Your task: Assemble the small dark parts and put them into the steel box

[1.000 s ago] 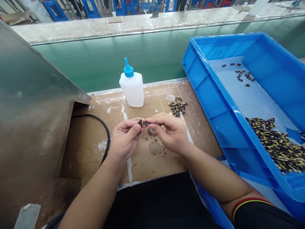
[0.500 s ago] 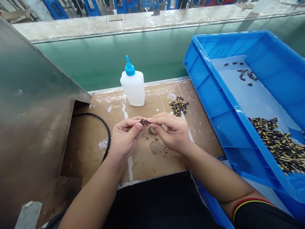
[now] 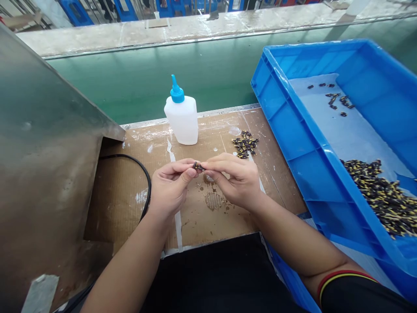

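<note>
Both grips are narrow, pinched together at centre frame. My left grip (image 3: pixel 169 190) and my right grip (image 3: pixel 236 182) hold one small dark part with yellow marks (image 3: pixel 197 166) between them, fingertips pressing it from either side. My fingers hide most of it, so its shape is hard to make out.

Just beyond, on the cardboard-covered surface (image 3: pixel 208 230), lies a small heap of like parts (image 3: pixel 245 144), near a white squeeze bottle (image 3: pixel 181 121). At right, a blue plastic crate (image 3: pixel 286 130), cut off by the frame edge, holds a larger heap (image 3: pixel 378 195). A black cable (image 3: pixel 145 178) curves at left.
</note>
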{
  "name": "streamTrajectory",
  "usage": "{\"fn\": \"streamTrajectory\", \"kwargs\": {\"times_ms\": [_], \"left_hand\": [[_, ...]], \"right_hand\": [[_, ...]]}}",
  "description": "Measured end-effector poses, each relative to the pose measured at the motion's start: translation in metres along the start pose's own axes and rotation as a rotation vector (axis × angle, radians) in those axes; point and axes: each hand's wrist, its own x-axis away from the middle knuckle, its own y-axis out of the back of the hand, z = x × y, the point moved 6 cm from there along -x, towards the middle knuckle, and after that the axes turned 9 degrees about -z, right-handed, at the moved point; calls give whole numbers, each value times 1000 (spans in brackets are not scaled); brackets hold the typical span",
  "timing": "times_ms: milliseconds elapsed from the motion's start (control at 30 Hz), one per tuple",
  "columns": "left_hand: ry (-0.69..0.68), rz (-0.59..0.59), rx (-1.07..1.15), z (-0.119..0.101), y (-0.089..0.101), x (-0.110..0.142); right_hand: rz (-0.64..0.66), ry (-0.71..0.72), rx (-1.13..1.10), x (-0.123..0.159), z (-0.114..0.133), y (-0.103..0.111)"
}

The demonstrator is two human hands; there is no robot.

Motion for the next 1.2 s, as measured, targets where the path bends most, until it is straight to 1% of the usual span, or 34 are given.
{"fn": "streamTrajectory", "kwargs": {"times_ms": [267,467,533,733,800,900,1033,1200], "left_hand": [[-71,0,-90,2,7,1],[-271,-50,-318,-11,6,7],[-311,-62,-374,-14,5,9],[-319,-31,-416,-11,6,10],[-347,-24,-432,-12,5,10],[-425,-21,-467,-16,0,11],[-504,-11,-539,-20,-7,13],[-534,-51,-588,-21,-4,15]], "right_hand": [[3,44,40,0,1,0],[-20,161,145,3,4,-2],[-25,178,165,4,3,-2],[-46,173,198,4,2,-1],[-73,165,222,4,1,1],[-103,159,234,5,1,2],[-83,208,218,6,2,1],[-57,242,209,5,5,-2]]}}
